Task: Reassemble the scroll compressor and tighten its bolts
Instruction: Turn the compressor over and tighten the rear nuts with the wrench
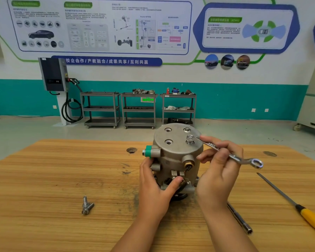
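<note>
The grey metal scroll compressor stands upright on the wooden table, round cover on top. My left hand grips its lower left side, thumb across the front. My right hand holds a combination wrench by the shank, its open end fitted on a raised bolt at the cover's right. A second bolt sits in the hole behind it. Two cover holes on the left hold no bolt. Two loose bolts lie on the table at the left.
A yellow-handled screwdriver lies at the right of the table. A metal socket extension lies partly under my right forearm. The table has a round hole behind the compressor. Metal carts and a wall charger stand far back.
</note>
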Motion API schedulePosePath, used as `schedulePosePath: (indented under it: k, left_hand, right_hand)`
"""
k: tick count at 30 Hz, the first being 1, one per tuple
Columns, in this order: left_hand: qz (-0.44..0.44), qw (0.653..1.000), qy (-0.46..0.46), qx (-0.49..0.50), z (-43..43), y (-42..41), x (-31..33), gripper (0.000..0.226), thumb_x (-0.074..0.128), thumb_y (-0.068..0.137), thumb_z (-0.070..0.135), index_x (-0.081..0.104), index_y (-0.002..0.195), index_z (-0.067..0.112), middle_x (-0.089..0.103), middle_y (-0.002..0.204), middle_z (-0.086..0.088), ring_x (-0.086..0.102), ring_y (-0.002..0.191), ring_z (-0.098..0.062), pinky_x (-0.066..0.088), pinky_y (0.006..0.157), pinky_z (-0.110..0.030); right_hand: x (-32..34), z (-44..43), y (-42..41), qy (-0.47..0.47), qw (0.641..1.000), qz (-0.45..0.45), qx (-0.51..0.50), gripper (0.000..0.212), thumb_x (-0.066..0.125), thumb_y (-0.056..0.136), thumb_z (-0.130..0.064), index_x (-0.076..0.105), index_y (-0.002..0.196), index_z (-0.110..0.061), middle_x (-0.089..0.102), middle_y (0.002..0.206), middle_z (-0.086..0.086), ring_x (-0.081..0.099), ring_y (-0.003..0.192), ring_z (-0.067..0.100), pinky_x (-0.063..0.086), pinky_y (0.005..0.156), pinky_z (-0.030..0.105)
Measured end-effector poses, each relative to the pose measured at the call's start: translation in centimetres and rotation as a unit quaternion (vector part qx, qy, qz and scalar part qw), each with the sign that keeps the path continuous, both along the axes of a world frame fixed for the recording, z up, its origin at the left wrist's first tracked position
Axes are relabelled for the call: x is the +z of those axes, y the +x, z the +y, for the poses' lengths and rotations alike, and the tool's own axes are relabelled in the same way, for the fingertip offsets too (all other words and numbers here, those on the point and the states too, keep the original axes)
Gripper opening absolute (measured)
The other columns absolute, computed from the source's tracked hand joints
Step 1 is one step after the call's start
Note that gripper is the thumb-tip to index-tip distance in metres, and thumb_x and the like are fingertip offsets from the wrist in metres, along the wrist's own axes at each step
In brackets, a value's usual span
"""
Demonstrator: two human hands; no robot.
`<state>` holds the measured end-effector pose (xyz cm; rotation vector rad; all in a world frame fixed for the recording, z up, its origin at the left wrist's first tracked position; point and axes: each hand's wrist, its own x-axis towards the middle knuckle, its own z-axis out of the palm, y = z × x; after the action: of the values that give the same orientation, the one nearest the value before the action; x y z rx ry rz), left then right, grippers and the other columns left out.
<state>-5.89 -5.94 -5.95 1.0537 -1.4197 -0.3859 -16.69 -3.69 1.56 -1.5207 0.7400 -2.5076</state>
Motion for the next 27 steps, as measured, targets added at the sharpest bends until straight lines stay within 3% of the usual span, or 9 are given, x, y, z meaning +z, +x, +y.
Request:
schedulePosePath:
  k: [3,5,8,11,13,15,19,23,27]
  left_hand:
    - [0.002,1.0,-0.006,0.013,0.2,-0.2,0.4,0.074,0.07,0.063,0.062,0.025,0.121,0.05,0.032,0.125,0.03,0.032,0.113,0.021,0.027,0.088,0.002]
    - [0.008,1.0,-0.004,0.016,0.3,-0.4,0.5,0.072,0.061,0.061,0.068,0.026,0.121,0.047,0.034,0.124,0.026,0.033,0.112,0.022,0.028,0.086,0.003]
    - [0.024,0.999,-0.01,0.02,0.3,-0.6,0.4,0.077,0.062,0.061,0.067,0.03,0.126,0.04,0.041,0.121,0.015,0.039,0.11,0.014,0.035,0.086,-0.003]
    - [0.035,0.999,-0.01,0.021,0.2,-0.9,0.3,0.083,0.063,0.061,0.064,0.038,0.13,0.026,0.042,0.12,0.015,0.048,0.107,0.002,0.047,0.085,-0.025]
    - [0.041,0.999,-0.012,0.014,0.3,-1.0,0.3,0.08,0.063,0.062,0.058,0.039,0.131,0.025,0.042,0.122,0.018,0.05,0.109,-0.003,0.048,0.086,-0.028]
    - [0.041,0.999,-0.019,0.01,0.5,-1.1,0.4,0.073,0.06,0.063,0.055,0.039,0.128,0.029,0.042,0.122,0.018,0.05,0.11,-0.004,0.044,0.084,-0.016]
    - [0.027,0.999,-0.034,0.028,0.9,-1.5,0.8,0.052,0.062,0.074,0.048,0.033,0.117,0.046,0.034,0.118,0.032,0.045,0.106,0.01,0.038,0.079,-0.006]
    - [0.021,0.998,-0.032,0.048,0.9,-1.6,0.7,0.063,0.074,0.082,0.014,0.03,0.115,0.044,0.031,0.121,0.026,0.049,0.112,-0.012,0.044,0.089,-0.029]
    - [0.037,0.999,-0.021,0.032,1.3,-1.6,1.0,0.054,0.067,0.073,0.038,0.031,0.113,0.047,0.031,0.124,0.028,0.05,0.112,-0.013,0.045,0.089,-0.034]
  right_hand:
    - [-1.1,0.3,-0.1,-0.01,0.991,0.116,-0.06,0.03,0.035,0.102,-0.039,0.058,0.106,-0.02,0.064,0.112,0.0,0.059,0.097,0.015,0.048,0.085,0.028]
    - [-1.5,0.5,-0.2,-0.016,0.972,0.194,-0.131,0.039,0.038,0.102,-0.036,0.064,0.107,-0.007,0.064,0.116,0.002,0.056,0.104,0.015,0.044,0.091,0.026]
    - [-1.6,0.6,0.2,-0.019,0.95,0.237,-0.203,0.043,0.043,0.1,-0.035,0.067,0.106,0.0,0.064,0.115,0.005,0.052,0.1,0.02,0.045,0.089,0.031]
    - [-1.3,0.3,1.0,-0.013,0.941,0.245,-0.231,0.029,0.061,0.09,-0.027,0.069,0.107,-0.006,0.067,0.11,0.006,0.047,0.1,0.019,0.049,0.077,0.045]
    - [-1.0,0.1,1.6,-0.001,0.928,0.252,-0.275,0.026,0.066,0.081,-0.019,0.072,0.105,-0.009,0.069,0.105,0.007,0.046,0.099,0.018,0.043,0.08,0.039]
    - [-0.4,0.2,2.1,0.015,0.917,0.261,-0.301,0.026,0.063,0.081,-0.019,0.073,0.104,-0.012,0.069,0.101,0.007,0.044,0.098,0.018,0.035,0.082,0.031]
    - [0.6,0.5,3.1,0.065,0.897,0.308,-0.311,0.034,0.054,0.083,-0.024,0.071,0.11,-0.013,0.066,0.099,0.004,0.042,0.095,0.017,0.037,0.077,0.03]
    - [1.4,0.5,3.7,0.083,0.882,0.343,-0.312,0.032,0.064,0.077,-0.018,0.072,0.107,-0.013,0.066,0.095,0.005,0.049,0.09,0.019,0.039,0.07,0.029]
    - [1.6,0.2,3.5,0.036,0.893,0.343,-0.289,0.027,0.065,0.075,-0.005,0.073,0.101,-0.004,0.066,0.088,0.012,0.062,0.079,0.03,0.052,0.066,0.035]
